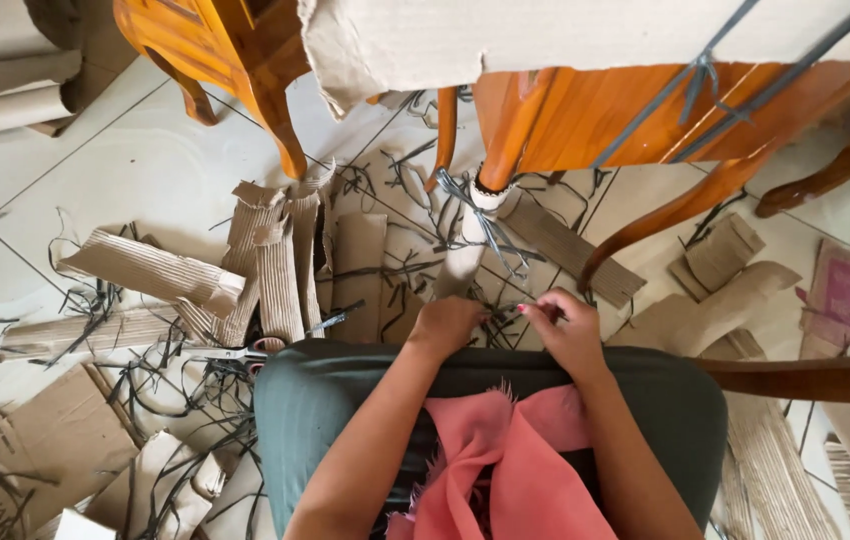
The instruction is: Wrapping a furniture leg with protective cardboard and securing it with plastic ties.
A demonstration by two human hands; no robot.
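Here, we held both hands at the front edge of the grey seat cushion (345,400). Our left hand (445,325) and right hand (570,330) pinched a dark plastic strap (505,313) between the fingers, close together. The wrapped chair leg (470,245) just ahead remained bound in cardboard and strapping; stripped cardboard pieces (275,265) and cut straps already covered the floor (145,160), so unwrapping appeared partly complete. Scissors (235,352) lay left of the cushion. Chair frames crowded the space ahead; open floor remained to the left.
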